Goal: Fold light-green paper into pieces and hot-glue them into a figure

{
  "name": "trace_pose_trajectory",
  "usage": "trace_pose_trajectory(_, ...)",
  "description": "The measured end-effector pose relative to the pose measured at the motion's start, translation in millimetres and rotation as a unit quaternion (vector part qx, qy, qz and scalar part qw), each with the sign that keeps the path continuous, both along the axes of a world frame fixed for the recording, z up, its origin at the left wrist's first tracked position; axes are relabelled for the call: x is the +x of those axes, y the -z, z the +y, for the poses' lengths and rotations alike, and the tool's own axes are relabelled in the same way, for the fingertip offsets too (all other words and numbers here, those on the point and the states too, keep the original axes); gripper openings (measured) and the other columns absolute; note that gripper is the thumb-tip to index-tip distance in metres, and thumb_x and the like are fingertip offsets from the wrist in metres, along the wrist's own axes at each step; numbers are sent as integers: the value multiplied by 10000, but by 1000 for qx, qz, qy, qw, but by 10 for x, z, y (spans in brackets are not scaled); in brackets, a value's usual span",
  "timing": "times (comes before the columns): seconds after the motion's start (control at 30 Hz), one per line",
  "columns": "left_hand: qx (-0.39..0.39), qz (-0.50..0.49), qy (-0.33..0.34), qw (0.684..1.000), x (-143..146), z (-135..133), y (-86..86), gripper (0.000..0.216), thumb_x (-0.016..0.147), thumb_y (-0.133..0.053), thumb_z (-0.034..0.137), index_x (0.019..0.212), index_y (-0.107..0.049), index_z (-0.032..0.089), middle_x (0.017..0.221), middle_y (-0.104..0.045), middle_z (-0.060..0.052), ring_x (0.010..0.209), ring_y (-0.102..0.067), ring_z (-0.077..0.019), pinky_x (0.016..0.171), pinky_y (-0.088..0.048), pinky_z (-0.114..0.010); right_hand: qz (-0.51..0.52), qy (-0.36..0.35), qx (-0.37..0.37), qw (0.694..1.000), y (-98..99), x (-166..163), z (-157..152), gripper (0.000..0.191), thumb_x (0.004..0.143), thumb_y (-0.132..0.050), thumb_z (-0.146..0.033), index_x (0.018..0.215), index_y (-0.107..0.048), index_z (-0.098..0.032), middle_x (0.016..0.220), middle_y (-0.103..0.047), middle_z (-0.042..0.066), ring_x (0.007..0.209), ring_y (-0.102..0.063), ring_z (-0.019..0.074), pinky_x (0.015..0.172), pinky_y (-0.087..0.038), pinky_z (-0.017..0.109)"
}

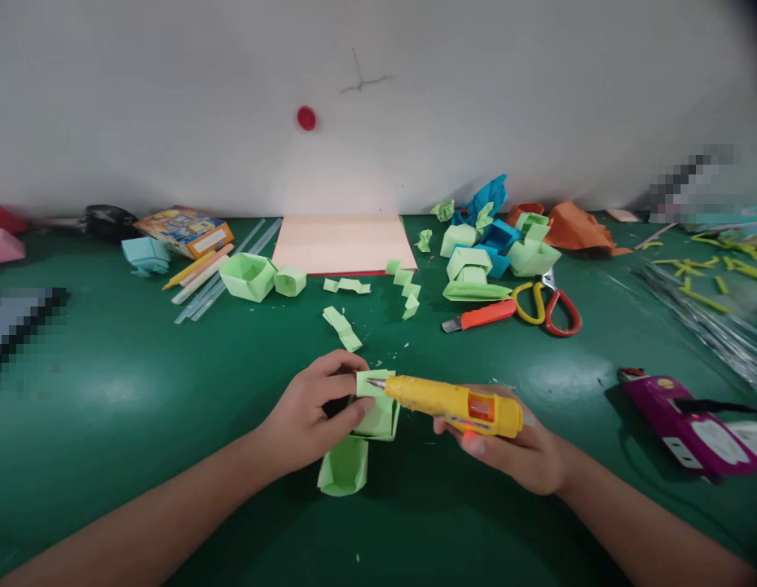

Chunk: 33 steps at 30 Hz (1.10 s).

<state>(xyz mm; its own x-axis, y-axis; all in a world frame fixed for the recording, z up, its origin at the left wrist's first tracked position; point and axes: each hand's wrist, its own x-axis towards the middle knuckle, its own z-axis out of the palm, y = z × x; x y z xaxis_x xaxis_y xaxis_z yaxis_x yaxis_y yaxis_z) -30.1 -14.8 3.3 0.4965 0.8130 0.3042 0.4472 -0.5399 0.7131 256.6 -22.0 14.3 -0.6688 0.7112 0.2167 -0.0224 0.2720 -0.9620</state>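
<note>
The left hand (pixel 310 412) grips a folded green paper piece (pixel 378 412) between thumb and fingers, with a second green paper box (pixel 343 466) touching it just below the hand. The right hand (pixel 518 452) is clenched around a yellow glue gun (pixel 455 403), its metal nozzle touching the top edge of the held piece. Beyond the right hand lie an orange utility knife (pixel 481 316) and scissors (pixel 546 306); beyond the left hand lie loose green strips (pixel 342 328).

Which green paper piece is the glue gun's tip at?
The piece in the left hand, front centre; the glue gun in the right hand touches its top edge. The others lie farther back, unheld.
</note>
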Motion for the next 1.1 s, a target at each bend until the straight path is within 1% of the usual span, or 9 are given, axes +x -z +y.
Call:
trace_pose_trajectory(0.27, 11, -1, -4, 1000, -1, 0, 8, 171, 960, -562, 219, 909, -722, 184, 1095, -635, -88, 865, -641, -163, 724, -517, -288, -10, 11, 18, 1000, -6, -7, -11, 223, 980, -587, -364, 1014, -694, -171, 697, -545, 0, 553, -450, 120, 508, -390, 247)
trace_pose_trajectory(0.47, 7, 4, -9, 1000, -6, -9, 32, 182, 962, -568, 231, 863, -713, 181, 1099, -629, -81, 842, -634, -154, 723, -515, -286, -10, 17, 21, 1000, -24, -15, -7, 227, 982, -583, -373, 1007, -698, -179, 713, -562, 10, 547, -463, 124, 514, -407, 254)
trace_pose_trajectory(0.67, 8, 3, -6, 1000, -12, -7, 20, 161, 960, -570, 222, 932, -725, 191, 1106, -632, -83, 874, -640, -164, 741, -525, -294, -16, 19, 33, 999, -31, -1, -5, 223, 986, -578, -371, 1001, -692, -179, 727, -575, 13, 560, -479, 124, 528, -416, 256)
trace_pose_trajectory(0.77, 7, 7, -6, 1000, -9, -7, 3, 158, 953, -577, 220, 930, -729, 186, 1097, -636, -83, 828, -637, -152, 687, -516, -272, -12, 18, 38, 999, -31, 2, -2, 213, 987, -578, -366, 1004, -689, -185, 745, -588, 16, 568, -490, 126, 544, -424, 260)
trace_pose_trajectory(0.83, 6, 10, -6, 1000, -8, -6, -2, 164, 954, -576, 224, 928, -733, 184, 1097, -639, -85, 819, -637, -151, 678, -517, -269, -13, 21, 42, 999, -32, 2, -5, 214, 989, -574, -367, 1004, -687, -185, 754, -595, 20, 571, -494, 128, 551, -428, 263)
trace_pose_trajectory(1.0, 6, 11, -7, 1000, -15, -6, 14, 178, 965, -565, 238, 947, -735, 189, 1109, -645, -91, 855, -642, -165, 717, -534, -285, -24, 26, 44, 998, -47, -3, -16, 237, 992, -564, -390, 994, -681, -184, 777, -609, 30, 580, -496, 134, 557, -432, 266)
trace_pose_trajectory(1.1, 4, 5, -5, 1000, -18, -9, 21, 173, 966, -566, 236, 949, -732, 191, 1110, -637, -89, 865, -642, -167, 730, -530, -293, -20, 16, 48, 999, -49, -2, -11, 217, 992, -563, -368, 1007, -680, -187, 782, -609, 29, 583, -501, 133, 556, -430, 265)
